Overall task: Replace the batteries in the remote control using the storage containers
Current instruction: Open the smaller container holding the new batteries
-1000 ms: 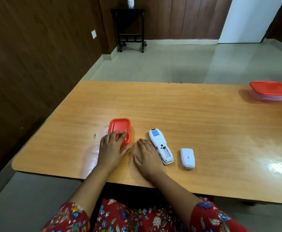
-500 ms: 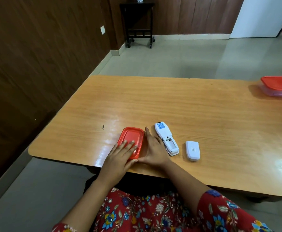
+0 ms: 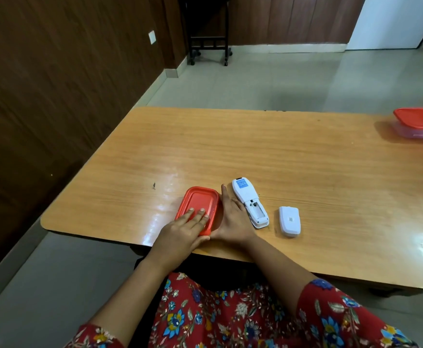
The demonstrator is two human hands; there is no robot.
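A glossy wooden table point(image 3: 280, 151) is set in a dark-panelled room. On the small red-lidded container point(image 3: 200, 204) the left hand point(image 3: 182, 232) is laid, its grip flat, fingers straight on the lid. The right hand point(image 3: 231, 219) is pressed open against the container's right side. Just right of the container lie the remote control point(image 3: 249, 203), compartment open, and the battery cover point(image 3: 290, 221); far right, a second container point(image 3: 421, 123). The lid is best lifted from one corner while the base is steadied.

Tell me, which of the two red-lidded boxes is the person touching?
The small box at the near edge: the left hand lies flat on its lid, the right hand beside it. The larger box sits untouched, far right.
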